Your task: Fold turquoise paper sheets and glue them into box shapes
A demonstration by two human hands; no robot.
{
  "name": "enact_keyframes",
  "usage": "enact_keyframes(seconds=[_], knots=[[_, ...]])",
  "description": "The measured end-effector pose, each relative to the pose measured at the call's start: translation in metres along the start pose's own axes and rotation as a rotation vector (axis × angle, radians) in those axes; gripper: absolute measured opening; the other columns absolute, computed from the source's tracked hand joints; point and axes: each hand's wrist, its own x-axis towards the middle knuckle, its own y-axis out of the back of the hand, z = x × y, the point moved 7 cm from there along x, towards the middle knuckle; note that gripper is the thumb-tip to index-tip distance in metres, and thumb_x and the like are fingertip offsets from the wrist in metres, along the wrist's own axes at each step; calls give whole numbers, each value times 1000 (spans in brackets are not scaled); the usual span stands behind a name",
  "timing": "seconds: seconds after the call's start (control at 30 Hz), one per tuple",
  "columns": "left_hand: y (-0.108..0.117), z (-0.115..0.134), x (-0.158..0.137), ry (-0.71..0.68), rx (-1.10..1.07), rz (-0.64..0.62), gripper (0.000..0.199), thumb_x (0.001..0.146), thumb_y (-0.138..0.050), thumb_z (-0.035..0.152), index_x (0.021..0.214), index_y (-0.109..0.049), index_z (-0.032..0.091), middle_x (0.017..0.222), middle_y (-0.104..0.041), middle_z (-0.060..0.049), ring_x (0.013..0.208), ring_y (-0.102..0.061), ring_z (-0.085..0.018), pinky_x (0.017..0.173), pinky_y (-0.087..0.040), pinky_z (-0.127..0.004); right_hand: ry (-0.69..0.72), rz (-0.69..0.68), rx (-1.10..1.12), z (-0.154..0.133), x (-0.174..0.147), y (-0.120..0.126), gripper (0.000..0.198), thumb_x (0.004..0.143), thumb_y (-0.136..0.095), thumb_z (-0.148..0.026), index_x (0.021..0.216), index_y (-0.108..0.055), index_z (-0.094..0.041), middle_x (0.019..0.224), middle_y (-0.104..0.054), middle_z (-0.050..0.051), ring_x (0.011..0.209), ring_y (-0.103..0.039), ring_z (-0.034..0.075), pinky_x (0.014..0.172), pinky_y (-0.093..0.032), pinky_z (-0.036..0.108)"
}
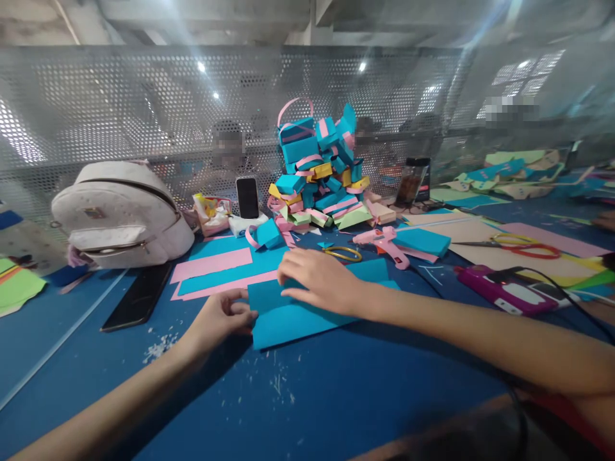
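Observation:
A blue sheet of paper [293, 325] with a crease along its length lies on the table in front of me. At its left edge, my left hand [225, 318] is closed, thumb and fingers pinching the paper. My right hand [324, 282] lies over the upper half of the sheet, fingers extended and pressing on it, with nothing held. Just beyond it are gold-handled scissors [346, 254], partly hidden, and a pink glue gun [384, 244]. Pink strips [216, 264] and blue paper strips [211, 278] lie beyond my left hand.
A heap of small blue, pink and yellow paper bags [321, 186] stands at the back. Leftward are a white backpack [127, 214] and a black phone [137, 298]. To the right lie red-handled scissors [528, 250] and a purple device [509, 288] with a cable. White scraps [161, 346] dot the table.

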Motion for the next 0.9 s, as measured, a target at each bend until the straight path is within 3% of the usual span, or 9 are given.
enact_keyframes(seconds=[0.13, 0.23, 0.33, 0.43, 0.63, 0.77, 0.83, 0.9], knots=[[0, -4, 1, 3, 7, 21, 52, 53, -84, 40, 90, -53, 19, 51, -44, 12, 48, -46, -8, 60, -50, -27, 31, -108, 35, -13, -4, -18, 22, 86, -69, -36, 90, -61, -17, 95, -64, 4, 92, -55, 20, 79, -40, 31], [-1, -4, 2, -20, 35, -5, 44, 55, -82, 40, 79, -50, 20, 49, -41, 12, 47, -44, -9, 59, -50, -28, 29, -126, 63, -15, -8, -27, 21, 85, -70, -33, 95, -61, -16, 98, -64, 5, 94, -56, 20, 81, -40, 31], [2, 3, 2, -165, 275, -8, 36, 68, -72, 41, 63, -43, 21, 51, -39, 8, 49, -42, -10, 53, -41, -25, 37, -170, 86, -18, -13, -38, 22, 86, -69, -32, 101, -63, -17, 99, -64, 5, 94, -56, 20, 78, -40, 31], [9, 12, 1, -344, 599, 75, 32, 75, -64, 36, 57, -43, 20, 55, -45, 4, 55, -43, -12, 54, -33, -25, 65, -182, 74, -21, -19, -48, 20, 89, -65, -30, 106, -64, -19, 102, -64, 6, 94, -55, 20, 78, -39, 33], [16, 6, 9, -375, 762, 83, 27, 74, -68, 36, 59, -53, 19, 55, -51, 3, 54, -44, -12, 52, -30, -25, 128, -170, 16, -26, -26, -60, 22, 96, -54, -28, 115, -62, -20, 107, -62, 8, 94, -52, 21, 76, -39, 33], [18, 2, 16, -365, 744, 74, 22, 72, -71, 37, 82, -66, 18, 62, -58, 2, 57, -49, -14, 55, -35, -25, 131, -168, -3, -27, -26, -64, 28, 96, -50, -23, 123, -58, -19, 108, -60, 8, 89, -51, 20, 73, -40, 33], [19, 1, 18, -340, 710, 56, 34, 71, -73, 36, 100, -67, 19, 66, -60, 2, 60, -51, -14, 58, -38, -26, 124, -167, 12, -26, -25, -65, 30, 96, -48, -23, 125, -57, -19, 109, -60, 8, 87, -51, 20, 73, -41, 32], [20, 0, 20, -296, 641, 30, 38, 68, -75, 33, 103, -68, 20, 69, -63, 1, 62, -52, -16, 60, -39, -27, 126, -163, 22, -26, -25, -67, 32, 96, -48, -23, 126, -57, -18, 110, -60, 9, 86, -51, 20, 73, -41, 32]])
